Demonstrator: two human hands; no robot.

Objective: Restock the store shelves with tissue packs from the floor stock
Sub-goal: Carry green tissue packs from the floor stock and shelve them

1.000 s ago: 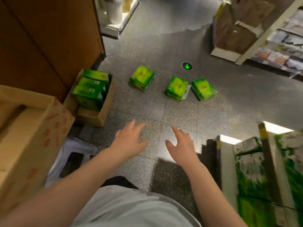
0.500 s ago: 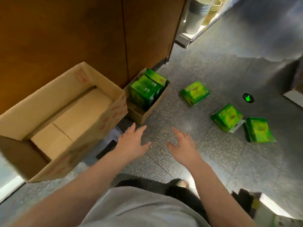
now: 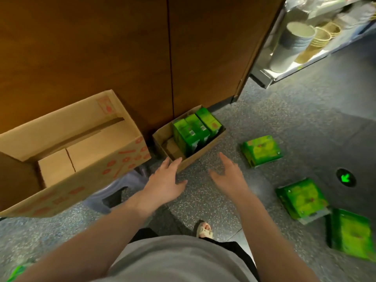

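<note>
Three green tissue packs (image 3: pixel 194 131) stand upright in a small cardboard box (image 3: pixel 200 154) against the wooden panel. Three more green packs lie loose on the floor to the right: one (image 3: pixel 262 150) near the box, one (image 3: pixel 303 198) further right, one (image 3: pixel 352 234) at the right edge. My left hand (image 3: pixel 165 182) hovers open just in front of the box's near corner. Level with it, my right hand (image 3: pixel 228 178) is open over the bare floor between the box and the nearest loose pack. Neither hand holds anything.
A large empty cardboard box (image 3: pixel 85 176) sits raised at the left, over a pale stool (image 3: pixel 114 192). A wooden panel (image 3: pixel 122 58) fills the back. A low shelf (image 3: pixel 289 72) with stacked cups and baskets is at the top right. A green arrow marker (image 3: pixel 345 177) glows on the floor.
The view has swung left and toward the small box, so the loose packs slid to the right. Both hands stay open and have come closer to the small box.
</note>
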